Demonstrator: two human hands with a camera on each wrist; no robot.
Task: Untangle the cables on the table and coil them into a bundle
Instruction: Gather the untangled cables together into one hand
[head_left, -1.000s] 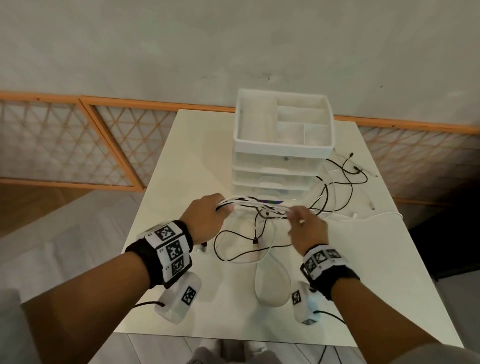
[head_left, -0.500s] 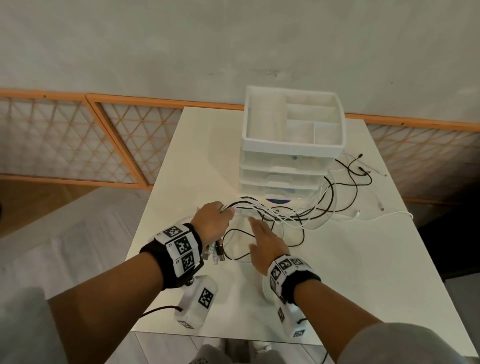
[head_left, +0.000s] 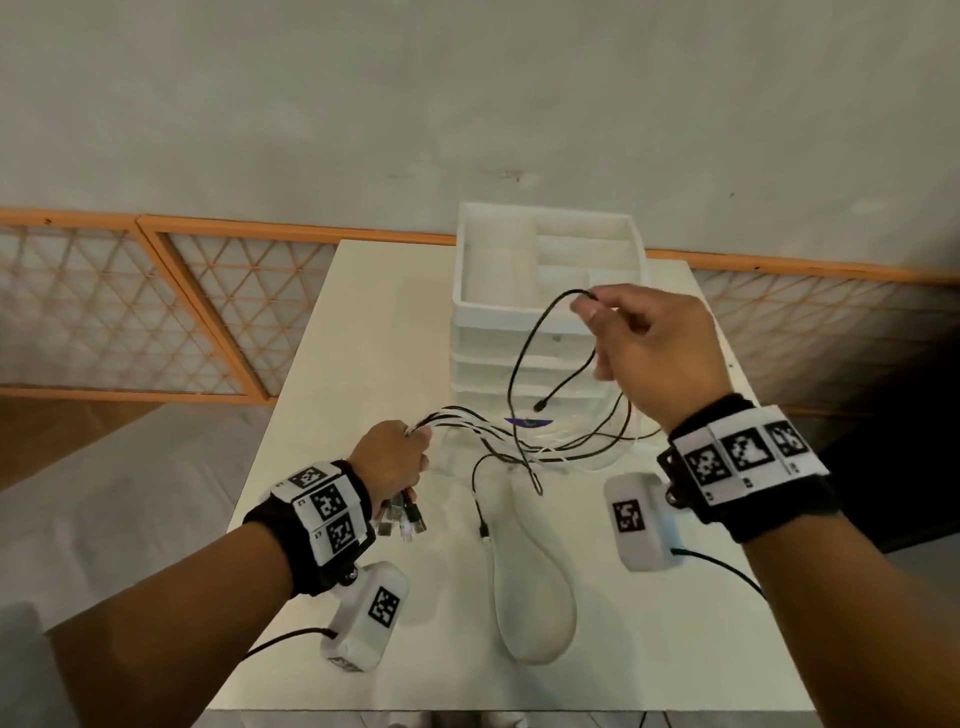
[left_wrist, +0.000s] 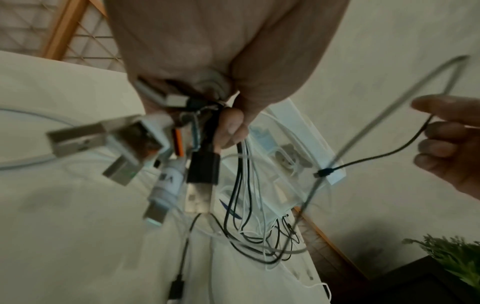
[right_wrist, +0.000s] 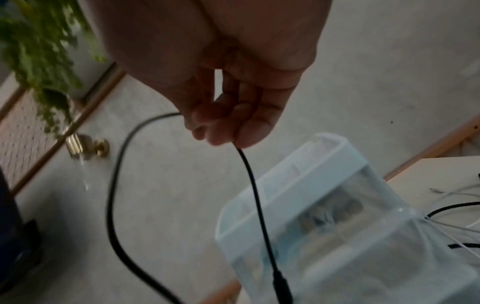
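Observation:
My left hand (head_left: 395, 457) (left_wrist: 228, 125) grips a bunch of black and white cables (head_left: 467, 418) low over the table, their USB plugs (head_left: 402, 519) (left_wrist: 197, 164) hanging below the fist. The strands run right into a tangle (head_left: 561, 447) in front of the drawer unit. Raised in front of that unit, my right hand (head_left: 597, 322) (right_wrist: 228, 131) pinches one black cable (head_left: 524, 364) (right_wrist: 249, 174) between thumb and fingertips. Its free plug end (head_left: 540, 404) (right_wrist: 281, 286) dangles below, and its other part loops down to the tangle.
A white stacked drawer unit (head_left: 545, 301) with a divided top tray stands at the back of the white table (head_left: 322, 415). A loose white cable loop (head_left: 535, 587) and a black plug end (head_left: 483, 530) lie near the front. A green plant (left_wrist: 451, 259) stands off to the right.
My right hand rose from the table surface, lifting one black cable up in front of the drawer unit. The left hand kept its grip on the bunch and stayed near the same spot.

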